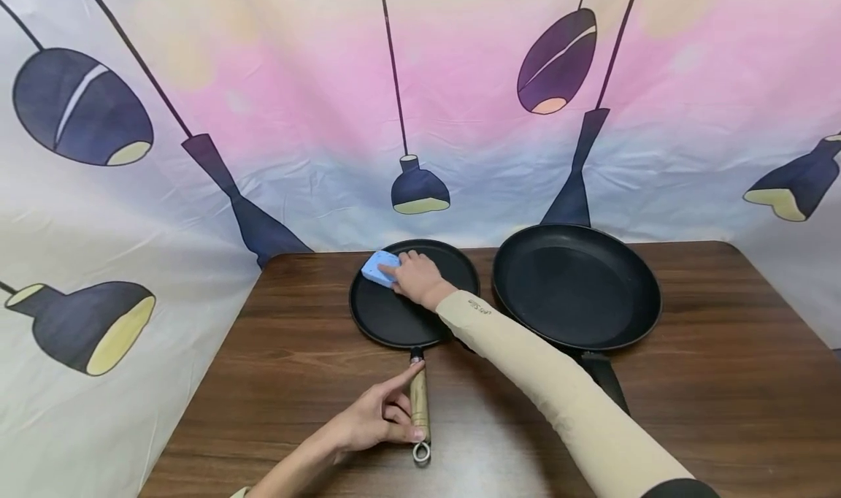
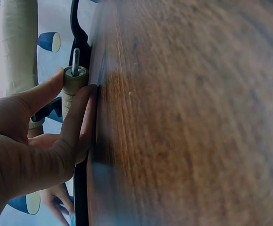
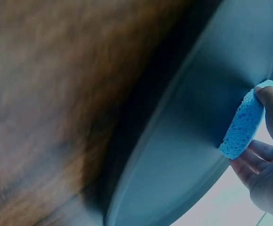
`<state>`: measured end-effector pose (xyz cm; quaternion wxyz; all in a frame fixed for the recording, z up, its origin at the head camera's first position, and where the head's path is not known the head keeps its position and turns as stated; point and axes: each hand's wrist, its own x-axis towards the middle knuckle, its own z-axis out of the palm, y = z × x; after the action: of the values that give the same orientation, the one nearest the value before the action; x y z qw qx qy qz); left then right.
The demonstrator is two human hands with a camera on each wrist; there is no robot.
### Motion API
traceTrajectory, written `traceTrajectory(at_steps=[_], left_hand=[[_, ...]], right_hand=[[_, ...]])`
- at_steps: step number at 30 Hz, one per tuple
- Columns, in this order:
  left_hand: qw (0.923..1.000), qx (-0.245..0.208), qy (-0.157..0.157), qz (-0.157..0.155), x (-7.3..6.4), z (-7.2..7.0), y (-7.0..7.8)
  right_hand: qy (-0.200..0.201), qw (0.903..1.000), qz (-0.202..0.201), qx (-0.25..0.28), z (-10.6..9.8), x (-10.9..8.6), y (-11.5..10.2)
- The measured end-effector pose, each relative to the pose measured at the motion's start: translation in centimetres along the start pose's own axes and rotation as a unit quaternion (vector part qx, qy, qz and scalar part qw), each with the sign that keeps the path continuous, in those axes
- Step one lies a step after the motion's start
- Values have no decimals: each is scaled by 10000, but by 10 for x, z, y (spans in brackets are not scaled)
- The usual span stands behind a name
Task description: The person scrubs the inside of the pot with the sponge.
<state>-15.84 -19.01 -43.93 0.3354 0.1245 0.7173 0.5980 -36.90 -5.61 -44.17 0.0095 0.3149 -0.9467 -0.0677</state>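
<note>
A flat black griddle pan (image 1: 401, 319) lies on the table, its wooden handle (image 1: 419, 396) toward the person. My left hand (image 1: 374, 414) grips that handle, thumb near its ring end and index finger stretched along it toward the pan. In the left wrist view, the thumb and fingers of the left hand (image 2: 47, 127) hold either side of the handle (image 2: 75, 82). My right hand (image 1: 420, 277) holds a blue sponge (image 1: 379, 268) against the pan's far left part. The right wrist view shows the sponge (image 3: 244, 125) on the pan surface, pinched between thumb and fingers.
A larger, deeper black frying pan (image 1: 578, 286) stands to the right, its black handle (image 1: 606, 381) partly behind the right sleeve (image 1: 545, 381). Both pans sit on a brown wooden table (image 1: 296, 323). A cloth printed with lamps (image 1: 420, 184) hangs behind the table's back edge.
</note>
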Motion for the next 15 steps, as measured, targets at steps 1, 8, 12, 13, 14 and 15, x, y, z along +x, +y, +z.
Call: traceTrajectory(at_steps=[1,8,12,13,14,15], left_hand=[[10000,18,1,17,0,0,0],[9999,113,52,14,1,1,1],[9998,151,67,-58,-1,0,2],[9999,145,70,-60,-1,0,3],[9999,139,82,-49,-1,0,3],[9999,136,95,-35,-1,0,3]], right_hand=[[-26,9999,133,85,1,1,5],[-220,9952,774,553,-1,-8,38],[-414,9909,973,838,-4,-19,52],[-469,9897,1002,905,-5,-22,54],[-515,9889,1026,943,-6,-24,56],[-567,9882,1046,968,-7,-26,58]])
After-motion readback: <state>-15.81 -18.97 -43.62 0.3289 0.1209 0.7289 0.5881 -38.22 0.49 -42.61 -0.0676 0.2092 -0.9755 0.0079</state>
